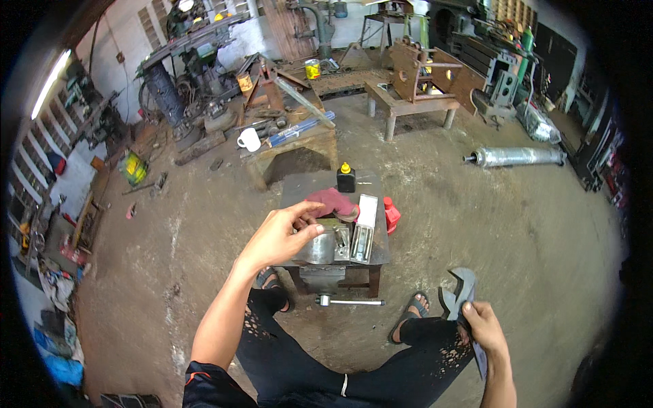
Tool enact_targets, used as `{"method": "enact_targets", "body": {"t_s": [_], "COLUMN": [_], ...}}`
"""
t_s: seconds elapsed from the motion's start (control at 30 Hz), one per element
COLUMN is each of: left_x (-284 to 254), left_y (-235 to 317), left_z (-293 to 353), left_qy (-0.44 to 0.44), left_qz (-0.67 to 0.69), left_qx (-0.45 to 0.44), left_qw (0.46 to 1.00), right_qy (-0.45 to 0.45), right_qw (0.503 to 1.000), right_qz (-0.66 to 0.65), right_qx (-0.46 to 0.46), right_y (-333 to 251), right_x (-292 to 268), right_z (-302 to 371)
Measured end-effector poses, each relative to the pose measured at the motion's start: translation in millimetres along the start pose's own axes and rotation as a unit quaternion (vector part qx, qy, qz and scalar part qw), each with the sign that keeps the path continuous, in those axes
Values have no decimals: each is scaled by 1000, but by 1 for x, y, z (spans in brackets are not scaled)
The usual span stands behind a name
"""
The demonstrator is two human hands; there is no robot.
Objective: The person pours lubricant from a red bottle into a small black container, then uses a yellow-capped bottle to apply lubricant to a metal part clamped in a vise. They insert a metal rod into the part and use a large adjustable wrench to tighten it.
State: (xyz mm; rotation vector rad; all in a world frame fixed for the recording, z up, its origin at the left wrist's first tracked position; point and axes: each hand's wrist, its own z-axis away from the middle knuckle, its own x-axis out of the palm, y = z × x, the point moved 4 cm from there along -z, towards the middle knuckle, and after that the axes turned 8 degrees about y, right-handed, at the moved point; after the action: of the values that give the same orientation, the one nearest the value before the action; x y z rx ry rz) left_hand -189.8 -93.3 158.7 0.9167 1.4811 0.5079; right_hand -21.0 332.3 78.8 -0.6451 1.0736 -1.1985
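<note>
The right hand [487, 328] hides the middle of the large grey metal adjustable wrench [464, 294], and only a strip of its handle shows again nearer the body. The left hand [275, 236] covers part of the low dark table [299, 185] and the near left portion of the dark red cloth [330, 202]. What lies under the left palm, beside the rounded grey metal piece [318, 249], is hard to make out. The left sleeve [216, 387] is cut off by the near edge.

The left hand is half open above the table, fingers loosely bent and thumb apart, with nothing seen in its grasp; whether its fingertips touch the cloth cannot be told. The right hand is closed around the wrench's handle.

The wrench is at the near right, beyond the table's right side and overlapping the view of the person's right knee [435, 333]. Its long axis runs near to far, leaning slightly left at the far end, where the head sits; the jaws stand apart, their gap facing far and left.
</note>
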Motion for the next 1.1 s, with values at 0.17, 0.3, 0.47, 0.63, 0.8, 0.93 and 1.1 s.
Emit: {"method": "enact_targets", "body": {"t_s": [0.17,0.3,0.47,0.63,0.8,0.93,1.1], "left_x": [0,20,48,52,61,55,43], "left_y": [-33,-36,-32,-29,-26,-33,-21], "left_z": [14,15,-4,-1,6,-6,-12], "left_qy": [44,46,48,113,163,84,-4], "left_qz": [91,107,137,124,139,150,96], "left_qx": [16,68,143,191,142,91,104], "left_qw": [995,991,979,967,966,981,990], "right_qy": [-92,-101,-77,-35,10,42,9], "right_qw": [990,957,969,990,995,992,993], "right_qz": [87,256,214,125,103,91,70], "right_qx": [-60,-93,-96,-49,-7,79,91], "right_y": [-106,-174,-196,-149,-76,-22,20], "right_x": [28,61,78,63,43,28,31], "right_z": [-61,-94,-92,-68,-46,-25,-16]}}
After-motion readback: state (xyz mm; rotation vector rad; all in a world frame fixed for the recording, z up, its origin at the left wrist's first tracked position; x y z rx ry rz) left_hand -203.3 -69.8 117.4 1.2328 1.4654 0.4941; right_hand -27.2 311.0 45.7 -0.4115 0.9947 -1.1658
